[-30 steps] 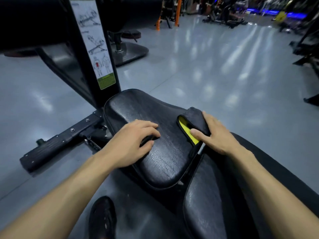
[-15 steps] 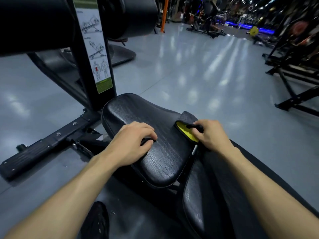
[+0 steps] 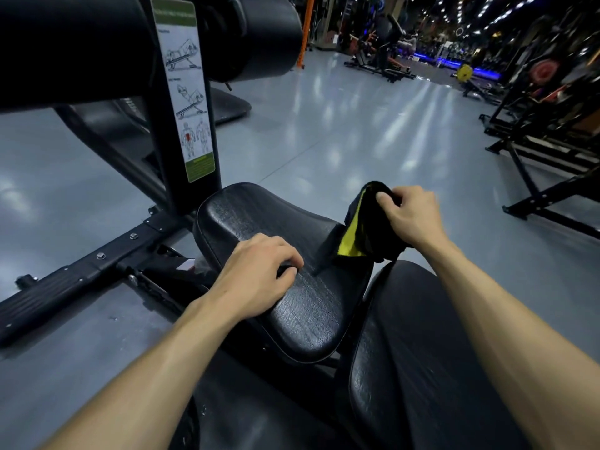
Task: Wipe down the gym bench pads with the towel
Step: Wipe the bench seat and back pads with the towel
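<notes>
1. I am looking down at the right hand (image 3: 410,217), whose fingers (image 3: 384,200) are closing round the bunched towel (image 3: 363,228) and holding it just above the far right edge of the seat pad (image 3: 292,254).
2. The towel, dark with a yellow inner face, is drooping in loose folds, so I am judging it soft, light and limp, with no shape of its own.
3. The left hand (image 3: 256,277) is resting on the seat pad, fingers curled down; I cannot tell whether they are pinching anything.
4. The pad's skin is looking smooth and faintly cracked, firm underneath, probably a little slick, so the towel may be sliding easily.
5. I am thinking the best hold is a flat palm over a folded wad, not a pinch at one corner, which would let the rest trail.
6. The back pad (image 3: 422,352) is lying nearer me, awaiting its turn.
</notes>
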